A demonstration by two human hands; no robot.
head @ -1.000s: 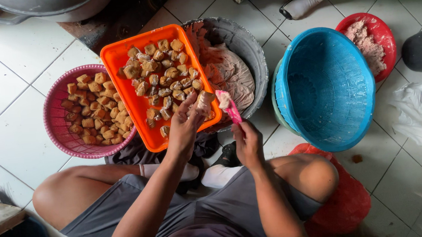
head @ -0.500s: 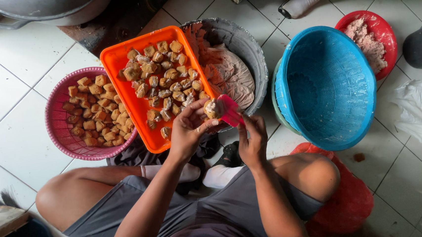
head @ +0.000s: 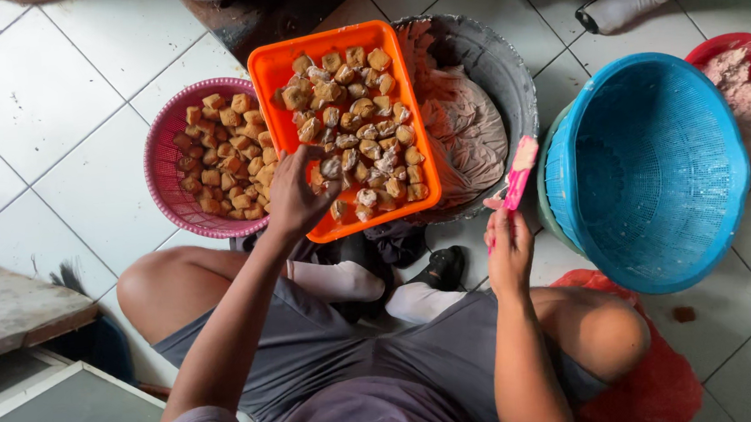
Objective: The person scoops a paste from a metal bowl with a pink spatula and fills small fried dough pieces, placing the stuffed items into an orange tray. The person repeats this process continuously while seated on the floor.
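The left hand reaches into the near end of the orange tray, fingers curled over the fried tofu pieces at the tray's lower edge; whether it has closed on a piece cannot be told, since the back of the hand hides the fingertips. The right hand is closed around the handle of a pink spatula, blade pointing up toward the grey basin of pale filling.

The tray sits tilted across the rims of the basin and the pink basket of plain tofu, so a light touch seems wise: lifting or setting one piece at a time, without pressing on the tray's near edge, should keep it from tipping. Holding the spatula clear of the blue basket would likely avoid smearing it
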